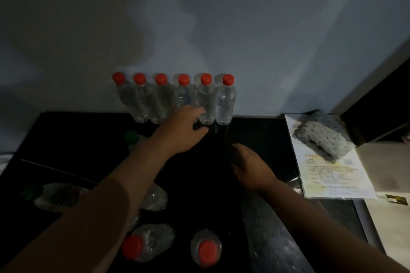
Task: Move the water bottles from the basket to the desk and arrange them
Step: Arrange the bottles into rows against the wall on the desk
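Six clear water bottles with red caps (228, 79) stand in a row against the wall at the back of the dark desk (255, 131). My left hand (182, 128) reaches forward and curls around the base of the fifth bottle (206, 104); it hides the lower part of the fourth. My right hand (250, 166) rests palm down on the desk, a little nearer and to the right, holding nothing. Closer to me, two more red-capped bottles (207, 250) show below my arms. The basket cannot be made out in the dark.
A green-capped bottle (131, 137) stands left of my left arm, and another clear bottle (57, 195) lies at the far left. A printed sheet (332, 175) with a grey folded cloth (321, 137) on it lies at the right. The wall runs right behind the row.
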The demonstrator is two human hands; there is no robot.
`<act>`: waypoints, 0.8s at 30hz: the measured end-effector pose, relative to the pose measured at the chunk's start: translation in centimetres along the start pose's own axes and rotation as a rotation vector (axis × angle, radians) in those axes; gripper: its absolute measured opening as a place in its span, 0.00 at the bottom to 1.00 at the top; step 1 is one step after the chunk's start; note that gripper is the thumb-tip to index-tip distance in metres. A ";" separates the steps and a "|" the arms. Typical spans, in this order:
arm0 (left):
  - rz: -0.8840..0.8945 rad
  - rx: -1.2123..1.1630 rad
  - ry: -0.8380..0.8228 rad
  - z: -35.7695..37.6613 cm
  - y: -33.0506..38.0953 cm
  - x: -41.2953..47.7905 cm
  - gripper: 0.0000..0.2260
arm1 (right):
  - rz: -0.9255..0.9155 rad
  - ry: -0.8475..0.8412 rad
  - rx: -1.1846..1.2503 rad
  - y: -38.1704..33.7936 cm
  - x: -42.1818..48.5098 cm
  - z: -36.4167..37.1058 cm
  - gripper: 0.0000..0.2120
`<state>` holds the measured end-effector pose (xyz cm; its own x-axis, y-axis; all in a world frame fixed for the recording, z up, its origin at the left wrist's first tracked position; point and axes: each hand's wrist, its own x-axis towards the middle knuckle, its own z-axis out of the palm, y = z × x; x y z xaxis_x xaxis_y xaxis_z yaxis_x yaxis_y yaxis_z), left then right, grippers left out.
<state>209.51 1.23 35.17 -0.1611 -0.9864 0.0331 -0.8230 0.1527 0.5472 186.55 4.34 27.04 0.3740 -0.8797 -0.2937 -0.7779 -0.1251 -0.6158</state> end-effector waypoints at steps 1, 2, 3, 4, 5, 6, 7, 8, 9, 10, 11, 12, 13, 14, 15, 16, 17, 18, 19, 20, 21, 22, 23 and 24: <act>-0.030 -0.047 -0.024 -0.3 0.3 -1.8 0.17 | -0.025 0.011 -0.027 -0.2 -0.9 0.1 0.30; -0.056 -0.071 -0.036 -0.6 0.7 -3.6 0.17 | -0.060 0.030 -0.051 -0.5 -1.8 0.2 0.29; -0.080 -0.077 -0.041 -0.9 0.9 -5.4 0.18 | -0.106 0.049 -0.074 -0.8 -2.6 0.3 0.28; -0.101 -0.077 -0.041 -1.0 1.1 -7.2 0.18 | -0.151 0.063 -0.094 -1.2 -3.4 0.5 0.28; -0.116 -0.085 -0.036 -1.2 1.3 -8.9 0.18 | -0.187 0.069 -0.107 -1.7 -4.4 0.8 0.27; -0.123 -0.097 -0.020 -1.2 1.5 -10.6 0.18 | -0.227 0.071 -0.125 -2.1 -5.3 1.1 0.26; -0.133 -0.109 0.006 -1.1 1.7 -12.3 0.17 | -0.273 0.068 -0.150 -2.5 -6.2 1.5 0.26; -0.150 -0.122 0.038 -0.9 1.9 -14.0 0.16 | -0.316 0.062 -0.171 -2.8 -7.1 1.9 0.26; -0.177 -0.140 0.069 -0.6 2.0 -15.6 0.15 | -0.339 0.048 -0.179 -3.1 -7.9 2.3 0.25; -0.216 -0.165 0.097 -0.3 2.1 -17.1 0.14 | -0.347 0.035 -0.171 -3.5 -8.7 2.6 0.25; -0.252 -0.191 0.124 0.0 2.3 -18.5 0.13 | -0.348 0.027 -0.155 -3.9 -9.5 2.8 0.25; -0.273 -0.207 0.152 0.2 2.4 -19.8 0.12 | -0.346 0.025 -0.134 -4.2 -10.2 2.9 0.25; -0.272 -0.210 0.177 0.5 2.5 -21.0 0.11 | -0.342 0.026 -0.117 -4.5 -10.8 3.0 0.25; -0.260 -0.204 0.194 0.8 2.6 -22.1 0.11 | -0.341 0.032 -0.105 -4.7 -11.4 3.1 0.24; -0.252 -0.198 0.204 0.9 2.7 -23.1 0.10 | -0.343 0.040 -0.099 -5.0 -12.0 3.1 0.24; -0.249 -0.187 0.215 1.0 2.8 -24.0 0.10 | -0.345 0.045 -0.088 -5.2 -12.4 3.2 0.24; -0.250 -0.167 0.230 1.0 2.8 -24.7 0.10 | -0.341 0.044 -0.077 -5.4 -12.9 3.3 0.24; -0.259 -0.143 0.250 1.0 2.8 -25.4 0.11 | -0.340 0.050 -0.066 -5.4 -13.3 3.4 0.23; -0.271 -0.122 0.273 0.9 2.7 -26.0 0.12 | -0.344 0.064 -0.057 -5.5 -13.6 3.6 0.23; -0.286 -0.111 0.290 0.9 2.6 -26.5 0.13 | -0.352 0.084 -0.047 -5.5 -14.0 3.8 0.23; -0.292 -0.111 0.306 0.6 2.6 -27.2 0.13 | -0.362 0.101 -0.036 -5.7 -14.4 3.8 0.23; -0.295 -0.120 0.310 0.6 2.5 -27.6 0.13 | -0.368 0.110 -0.019 -5.8 -14.7 3.9 0.23; -0.305 -0.131 0.304 0.5 2.4 -28.1 0.13 | -0.373 0.112 -0.004 -5.9 -15.1 4.1 0.23; -0.316 -0.143 0.304 0.5 2.3 -28.6 0.13 | -0.383 0.112 0.010 -6.1 -15.4 4.2 0.24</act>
<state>211.99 29.84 35.03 0.2707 -0.9595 0.0783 -0.7188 -0.1474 0.6794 187.67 20.60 32.29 0.5783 -0.8149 0.0397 -0.5877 -0.4498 -0.6725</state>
